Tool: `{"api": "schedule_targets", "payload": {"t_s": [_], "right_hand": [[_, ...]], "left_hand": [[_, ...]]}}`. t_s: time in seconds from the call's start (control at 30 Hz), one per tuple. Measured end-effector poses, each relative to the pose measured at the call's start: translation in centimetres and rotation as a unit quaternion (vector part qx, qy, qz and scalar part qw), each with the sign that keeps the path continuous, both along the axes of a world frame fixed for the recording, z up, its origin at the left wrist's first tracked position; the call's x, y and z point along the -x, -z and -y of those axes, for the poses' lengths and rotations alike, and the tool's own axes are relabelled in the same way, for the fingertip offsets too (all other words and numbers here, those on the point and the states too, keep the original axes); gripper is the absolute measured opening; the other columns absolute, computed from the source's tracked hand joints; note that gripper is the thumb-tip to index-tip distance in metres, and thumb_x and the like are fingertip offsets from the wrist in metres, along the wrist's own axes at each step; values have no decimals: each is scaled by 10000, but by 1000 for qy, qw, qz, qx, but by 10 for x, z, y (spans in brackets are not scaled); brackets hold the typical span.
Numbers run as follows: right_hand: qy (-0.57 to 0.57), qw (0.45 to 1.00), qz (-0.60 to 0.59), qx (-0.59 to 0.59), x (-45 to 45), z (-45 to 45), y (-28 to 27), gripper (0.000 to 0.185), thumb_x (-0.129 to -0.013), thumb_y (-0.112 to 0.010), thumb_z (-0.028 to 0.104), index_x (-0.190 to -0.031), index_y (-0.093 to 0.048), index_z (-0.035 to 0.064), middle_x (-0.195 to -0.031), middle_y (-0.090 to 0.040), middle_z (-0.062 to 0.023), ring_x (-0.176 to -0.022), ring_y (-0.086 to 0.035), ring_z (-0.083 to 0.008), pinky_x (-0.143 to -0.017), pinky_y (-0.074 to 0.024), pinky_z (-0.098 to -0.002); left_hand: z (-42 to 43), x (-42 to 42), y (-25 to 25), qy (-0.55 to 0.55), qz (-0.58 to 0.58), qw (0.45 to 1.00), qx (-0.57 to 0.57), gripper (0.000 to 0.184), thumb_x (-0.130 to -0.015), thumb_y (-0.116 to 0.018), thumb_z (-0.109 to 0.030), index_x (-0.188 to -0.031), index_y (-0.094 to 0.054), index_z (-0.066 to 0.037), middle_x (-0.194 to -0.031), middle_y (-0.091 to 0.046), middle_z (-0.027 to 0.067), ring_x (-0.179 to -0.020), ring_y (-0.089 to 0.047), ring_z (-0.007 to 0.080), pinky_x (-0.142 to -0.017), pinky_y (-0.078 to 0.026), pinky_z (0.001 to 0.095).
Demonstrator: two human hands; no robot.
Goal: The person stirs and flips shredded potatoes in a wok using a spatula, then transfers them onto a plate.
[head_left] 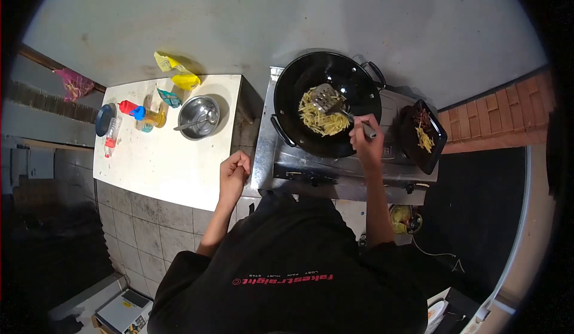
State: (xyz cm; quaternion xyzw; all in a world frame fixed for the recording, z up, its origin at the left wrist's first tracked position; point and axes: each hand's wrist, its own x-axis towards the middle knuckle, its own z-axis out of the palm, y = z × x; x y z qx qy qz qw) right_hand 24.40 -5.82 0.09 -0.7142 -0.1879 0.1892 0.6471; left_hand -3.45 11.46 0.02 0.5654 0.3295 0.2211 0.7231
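My right hand (367,138) is closed round the handle of a metal slotted spatula (326,98). The spatula's head rests on pale yellow strips of food (320,119) inside a black wok (357,98), which sits on the metal stove (353,169). Between the stove and the white table, my left hand (235,171) is held with its fingers curled in and nothing visible in them.
On the white table (155,169) stand a metal bowl (199,117) with a spoon, a yellow bag (177,71), several bottles and a dark round dish (106,120). Right of the wok lies a black tray (435,145) holding yellow strips and dark reddish pieces.
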Motion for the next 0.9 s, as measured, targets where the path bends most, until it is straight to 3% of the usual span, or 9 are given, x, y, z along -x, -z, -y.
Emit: {"api": "schedule_targets", "payload": {"t_s": [0.03, 0.33, 0.4, 0.53, 0.6, 0.73, 0.9], "right_hand": [[-13, 999, -14, -40, -3, -1, 10, 126, -973, -566, 159, -888, -561, 66, -610, -549, -12, -491, -494, -48, -411, -362, -207], [-25, 996, -85, -21, -27, 12, 23, 158, -969, -566, 149, -868, -539, 32, -580, -545, -40, -425, -481, -74, -348, -344, -236], [-37, 979, -189, -61, -31, 13, 16, 147, -958, -585, 145, -876, -537, 33, -604, -550, -49, -438, -490, -86, -351, -356, -245], [-84, 958, -267, -66, -39, 18, 9, 99, -953, -579, 156, -909, -535, 79, -666, -547, -35, -528, -508, -94, -428, -396, -262], [-30, 922, -368, -115, -44, 20, 10, 125, -943, -596, 185, -892, -532, 91, -669, -548, -40, -537, -516, -114, -434, -401, -284], [-21, 891, -429, -146, -51, 28, 8, 111, -942, -583, 200, -915, -526, 109, -669, -541, -37, -537, -497, -117, -444, -386, -279], [-39, 934, -342, -101, -43, 34, -11, 128, -949, -572, 194, -896, -518, 91, -651, -535, -39, -516, -489, -105, -427, -373, -263]], "left_hand": [[1, -3, -1, -3, 4, 1000, -1, 226, -732, -321, 98, -714, -474, -67, -619, -428, -34, -518, -331, 29, -470, -210, 214], [28, -36, -8, -47, 15, 999, -17, 231, -744, -327, 114, -710, -470, -64, -605, -409, -44, -516, -314, 26, -468, -214, 206], [30, -45, -6, -50, 17, 998, -17, 230, -745, -329, 117, -711, -468, -63, -603, -410, -43, -513, -316, 25, -466, -215, 205], [36, -67, -13, -54, 43, 998, -14, 235, -743, -325, 125, -707, -465, -61, -597, -413, -42, -509, -320, 21, -462, -213, 203], [36, -71, -14, -56, 40, 998, -14, 238, -742, -323, 126, -705, -467, -60, -595, -412, -43, -510, -320, 20, -462, -213, 203], [35, -75, -18, -62, 23, 997, -26, 239, -739, -319, 124, -702, -468, -60, -588, -400, -48, -509, -315, 19, -464, -213, 201], [29, -74, -16, -48, 7, 999, -8, 219, -736, -326, 107, -700, -461, -62, -592, -377, -54, -510, -298, 28, -470, -208, 207]]}}
